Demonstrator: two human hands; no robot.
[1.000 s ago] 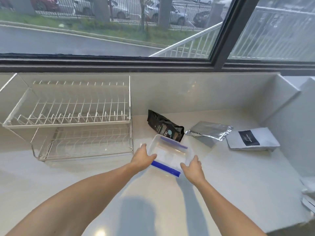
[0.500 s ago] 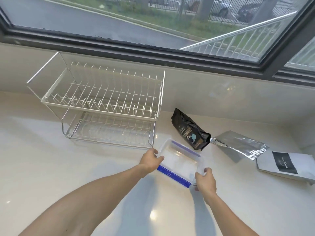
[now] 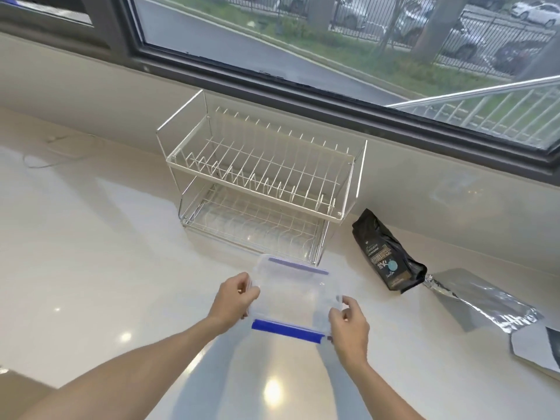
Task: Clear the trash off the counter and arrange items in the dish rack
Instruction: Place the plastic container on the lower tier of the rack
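Observation:
A clear plastic container (image 3: 292, 294) with blue clips on its near and far edges is held between both hands, just in front of the dish rack. My left hand (image 3: 233, 301) grips its left side and my right hand (image 3: 348, 321) grips its right side. The two-tier white wire dish rack (image 3: 260, 174) stands against the wall under the window with nothing on either tier. A black coffee bag (image 3: 386, 256), a silver foil pouch (image 3: 481, 298) and a white pouch (image 3: 538, 350) lie on the counter to the right.
The white counter (image 3: 100, 256) stretches to the left, where a thin white cable (image 3: 54, 153) lies near the wall. A dark-framed window (image 3: 303, 83) runs along the back above a low wall.
Both hands have lifted the container off the counter and carried it left, away from the black bag, to the front of the rack. The view has swung left.

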